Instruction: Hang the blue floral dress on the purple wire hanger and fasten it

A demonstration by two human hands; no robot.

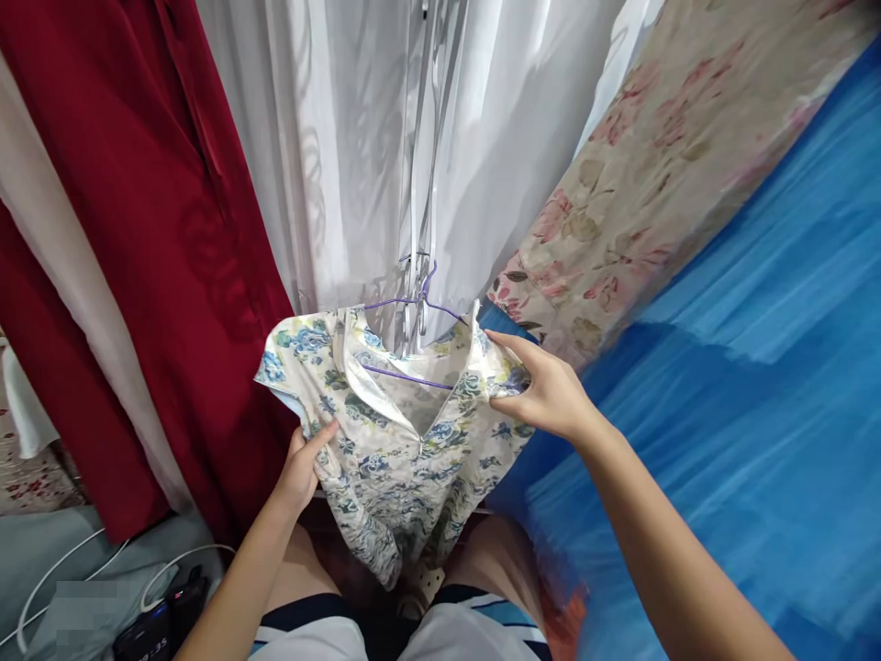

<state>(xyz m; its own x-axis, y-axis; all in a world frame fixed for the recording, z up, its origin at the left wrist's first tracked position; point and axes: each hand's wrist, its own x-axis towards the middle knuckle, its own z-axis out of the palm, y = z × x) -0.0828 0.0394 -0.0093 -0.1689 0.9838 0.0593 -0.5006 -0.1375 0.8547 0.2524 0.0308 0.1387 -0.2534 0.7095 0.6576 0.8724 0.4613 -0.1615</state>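
Note:
A white dress with blue and yellow flowers [372, 468] hangs before me on a purple wire hanger [427, 296]. Its neckline has a zip that is partly undone, and the hanger's lower bar shows through the gap. My left hand [303, 468] grips the dress at its left side below the armhole, thumb on the front and the other fingers behind the cloth. At the right shoulder my right hand [547, 381] pinches the fabric between thumb and fingers. The hanger's hook reaches up to a white metal rack [418, 202].
Red curtain-like cloth [158, 229] hangs at the left and white cloth [330, 138] behind the rack. Beige floral cloth [619, 184] and blue tulle [722, 441] fill the right. A phone [144, 633] and white cables [61, 569] lie at lower left.

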